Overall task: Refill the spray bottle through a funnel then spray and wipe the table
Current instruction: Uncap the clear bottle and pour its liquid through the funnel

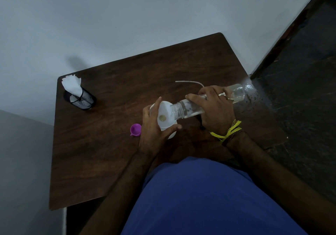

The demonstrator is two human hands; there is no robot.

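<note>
right now, at the centre of the frame, the right hand [216, 111] has its grip wrapped around a clear plastic bottle [205, 102], fingers curled over the middle of the barrel. the bottle lies nearly level, base toward the right edge of the desk [109, 143], open threaded mouth pointing left and resting on the rim of a white funnel [164, 113]. clear liquid sits along the lower side of the barrel, reaching toward the neck. the funnel's bowl shows a small round opening at its bottom with a yellowish tint (what lies beneath it cannot be made out). the left hand [154, 131] cups the funnel from the left and below, forefinger stretched up along its far rim and thumb curled round the near side against a white shape under the funnel, so its grip is holding the funnel steady.

just left of that hand a small purple cap [135, 129] lies on the desk, open side up. above the right hand a thin clear tube [190, 82] curves across the wood. in the upper left of the desk stands a black mesh cup [82, 99] with white tissue paper [71, 86] poking out of it. yellow thread bands [228, 132] circle the right wrist, and a ring shows on one finger.
</note>
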